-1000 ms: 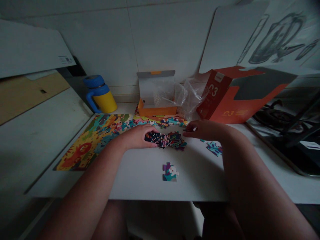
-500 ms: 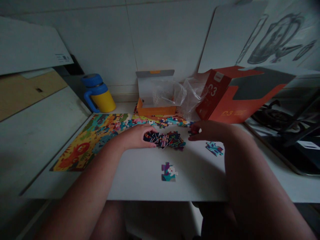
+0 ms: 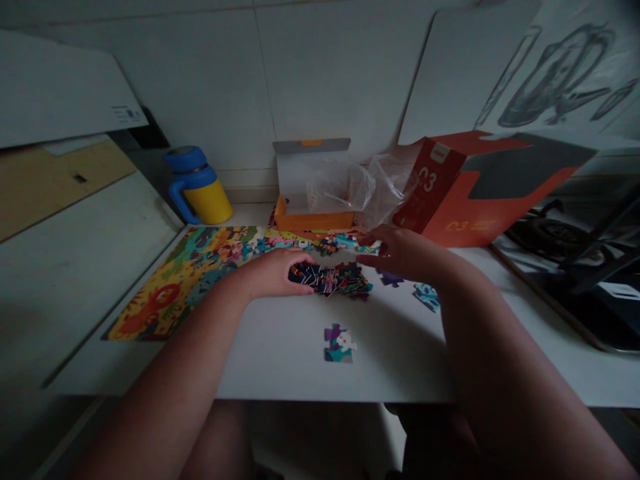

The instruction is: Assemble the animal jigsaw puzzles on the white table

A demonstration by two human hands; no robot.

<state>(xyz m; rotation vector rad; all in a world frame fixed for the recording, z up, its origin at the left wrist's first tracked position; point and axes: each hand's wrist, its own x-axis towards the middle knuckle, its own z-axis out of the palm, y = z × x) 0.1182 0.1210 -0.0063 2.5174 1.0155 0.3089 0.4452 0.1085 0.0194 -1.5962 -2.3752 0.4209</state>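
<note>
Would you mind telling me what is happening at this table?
The left hand holds a bundle of puzzle pieces on the table. The right hand is open beside it. One loose piece lies nearer the person, and an open box stands behind.

White table (image 3: 290, 360) before me: yellow puzzle picture (image 3: 165, 293) flat at left, blue-and-yellow jug (image 3: 207, 197) upright behind. Mid-surface — overlapping heap of puzzle pieces (image 3: 345, 280); white-figure piece (image 3: 340, 344) nearer me; purple piece (image 3: 391, 278), teal piece (image 3: 426, 296) rightward.
</note>
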